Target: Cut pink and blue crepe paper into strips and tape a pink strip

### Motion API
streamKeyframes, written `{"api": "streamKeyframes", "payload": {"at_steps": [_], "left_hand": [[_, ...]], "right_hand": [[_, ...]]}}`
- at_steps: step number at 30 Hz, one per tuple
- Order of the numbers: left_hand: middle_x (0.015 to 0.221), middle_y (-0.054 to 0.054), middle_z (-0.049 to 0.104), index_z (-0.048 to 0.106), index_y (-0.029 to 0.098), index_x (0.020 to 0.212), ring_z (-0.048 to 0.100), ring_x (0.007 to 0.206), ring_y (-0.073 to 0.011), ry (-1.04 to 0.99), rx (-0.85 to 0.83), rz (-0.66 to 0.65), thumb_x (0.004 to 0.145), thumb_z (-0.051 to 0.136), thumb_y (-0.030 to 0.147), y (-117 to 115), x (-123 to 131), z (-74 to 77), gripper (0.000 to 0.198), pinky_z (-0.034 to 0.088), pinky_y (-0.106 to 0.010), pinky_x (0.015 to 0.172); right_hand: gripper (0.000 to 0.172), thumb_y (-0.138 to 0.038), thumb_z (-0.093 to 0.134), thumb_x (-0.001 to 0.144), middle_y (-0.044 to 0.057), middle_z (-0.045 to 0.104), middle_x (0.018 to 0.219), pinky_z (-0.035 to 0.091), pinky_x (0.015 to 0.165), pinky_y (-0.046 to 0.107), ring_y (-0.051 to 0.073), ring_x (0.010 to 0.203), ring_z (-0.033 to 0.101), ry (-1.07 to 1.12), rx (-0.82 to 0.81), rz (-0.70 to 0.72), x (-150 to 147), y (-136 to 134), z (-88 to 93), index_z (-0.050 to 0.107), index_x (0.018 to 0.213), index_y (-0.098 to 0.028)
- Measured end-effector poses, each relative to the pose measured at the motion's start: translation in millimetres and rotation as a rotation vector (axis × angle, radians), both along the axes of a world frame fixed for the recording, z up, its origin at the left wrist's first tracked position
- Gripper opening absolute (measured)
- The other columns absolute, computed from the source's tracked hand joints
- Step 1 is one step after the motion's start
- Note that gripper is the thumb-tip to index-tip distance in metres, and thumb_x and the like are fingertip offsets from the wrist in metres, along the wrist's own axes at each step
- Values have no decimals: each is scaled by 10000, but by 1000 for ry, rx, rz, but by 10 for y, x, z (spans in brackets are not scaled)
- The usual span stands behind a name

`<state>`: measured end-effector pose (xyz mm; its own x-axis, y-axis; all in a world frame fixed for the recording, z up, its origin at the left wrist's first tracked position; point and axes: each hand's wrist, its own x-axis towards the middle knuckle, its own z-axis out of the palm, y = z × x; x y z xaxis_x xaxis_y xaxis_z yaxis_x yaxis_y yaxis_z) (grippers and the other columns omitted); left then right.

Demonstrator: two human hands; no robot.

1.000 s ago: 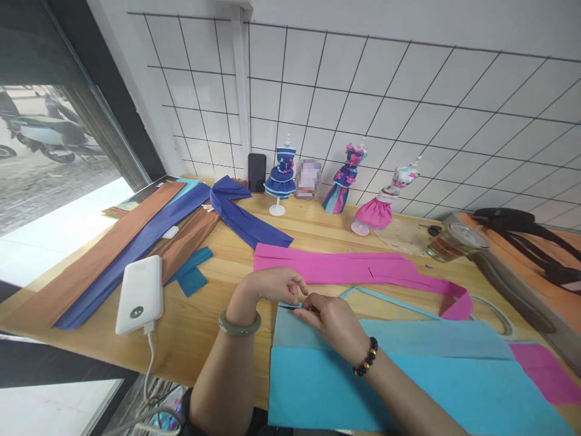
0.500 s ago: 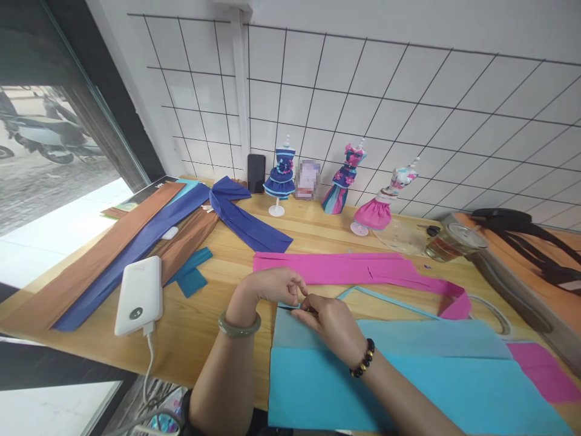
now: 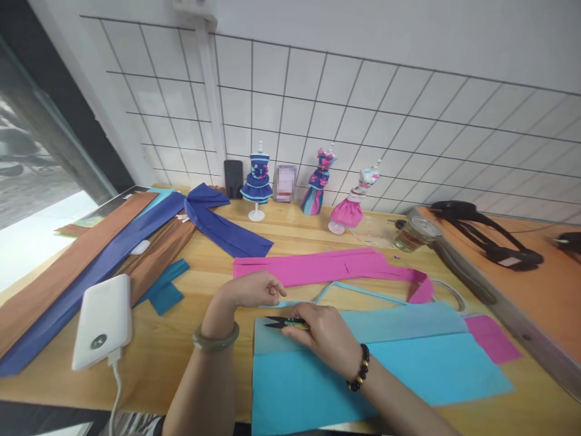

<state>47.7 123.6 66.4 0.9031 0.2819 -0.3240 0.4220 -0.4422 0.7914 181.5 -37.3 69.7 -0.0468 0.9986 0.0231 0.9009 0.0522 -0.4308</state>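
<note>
My right hand point(image 3: 329, 333) is wrapped round small black thread snips point(image 3: 287, 322), whose pointed blades stand apart and point left. They lie over the top left corner of a bright blue cloth point(image 3: 308, 384) with a paler folded band along its upper edge. My left hand point(image 3: 258, 289) hovers just above that corner with curled fingers pressed together. Whatever they pinch is hidden or too small to tell. A narrow light blue strip point(image 3: 363, 290) runs from beneath the left fingers to the right. Behind it lies a long pink cloth strip point(image 3: 308, 267).
A white power bank point(image 3: 103, 321) with a cable sits left, near brown point(image 3: 84, 257) and dark blue strips point(image 3: 233, 233). Three small dressed mannequins point(image 3: 256, 181) stand along the grid wall. A glass jar point(image 3: 416, 234) and black headgear point(image 3: 494, 236) are at the right.
My hands have drawn apart, and the snips now show in my right hand, lower than my left. The view has swung to the right, so everything appears farther left.
</note>
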Motion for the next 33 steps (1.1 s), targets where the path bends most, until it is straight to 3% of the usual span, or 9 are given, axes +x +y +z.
{"api": "streamKeyframes", "payload": {"at_steps": [6,13,18,22,26,29,33], "left_hand": [[983,-39,676,661,153,941,595,837,-180,74,37,-6,677,499,279,-31,13,88,335,422,-223,689],[661,30,582,625,181,730,519,673,-147,144,108,-8,679,506,420,-94,98,202,271,364,-210,603],[621,32,506,566,174,696,463,609,-129,153,127,45,706,503,505,-86,119,170,337,336,-215,564],[673,26,540,566,184,727,469,622,-129,85,117,151,718,513,526,-71,103,172,346,343,-217,561],[721,9,590,563,186,759,501,645,-135,16,56,176,756,478,557,-84,89,236,381,374,-228,585],[721,0,609,556,184,771,537,681,-142,-52,-39,168,781,481,527,-106,64,288,351,412,-242,644],[688,-2,617,571,180,777,562,675,-138,-145,-144,191,787,522,457,-126,7,330,282,446,-256,675]], "right_hand": [[392,-521,443,844,55,660,945,434,739,261,182,863,614,33,63,-109,578,-613,-133,553,1033,-195],[337,-468,414,877,74,640,966,457,723,317,210,857,604,-153,51,-527,1394,-1452,-343,548,1033,-201],[319,-456,412,880,64,616,822,461,663,318,204,792,580,-329,147,-531,1584,-1670,-527,583,968,-203],[324,-450,440,868,79,603,844,462,690,342,211,802,562,-430,263,-478,1575,-1677,-564,601,998,-200],[330,-435,444,870,110,592,971,451,782,406,249,920,545,-381,345,-475,1583,-1506,-428,608,1043,-208],[317,-376,385,909,107,601,1002,450,820,398,229,947,549,-160,378,-394,1583,-1120,-220,588,1090,-214],[307,-367,425,897,83,620,1039,423,873,361,206,992,540,148,297,-144,1398,-372,99,588,1108,-216]]}}
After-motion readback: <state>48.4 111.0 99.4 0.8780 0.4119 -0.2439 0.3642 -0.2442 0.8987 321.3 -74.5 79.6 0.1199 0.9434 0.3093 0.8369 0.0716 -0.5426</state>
